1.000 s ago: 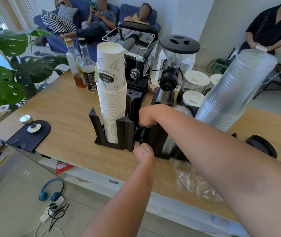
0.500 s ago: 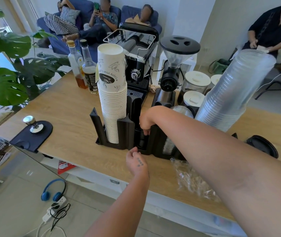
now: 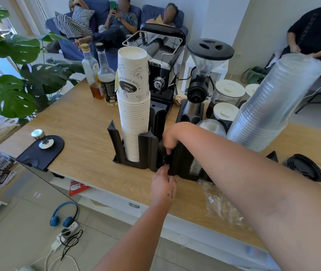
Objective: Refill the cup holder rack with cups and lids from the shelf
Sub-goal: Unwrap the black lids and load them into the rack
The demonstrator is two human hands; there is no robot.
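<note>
From the head view, the only one I have, the black rack (image 3: 147,151) stands on the wooden surface (image 3: 81,122), and I judge the refill well advanced but unfinished. Its left slot carries a tall stack of paper cups (image 3: 134,106); a leaning stack of clear plastic cups (image 3: 273,102) stands at its right end. The middle slot holds a low stack of black lids (image 3: 163,151), where work is centred. The right hand (image 3: 170,136) reaches down from above with its grip closed on the top of that lid stack; the left hand (image 3: 163,184) sits at the slot's front, fingertips touching it, grip loosely apart and holding nothing. One black lid (image 3: 305,169) lies loose on the surface to the right, beside an emptied plastic wrapper (image 3: 220,204). Remaining: seat the lids and place the loose one.
</note>
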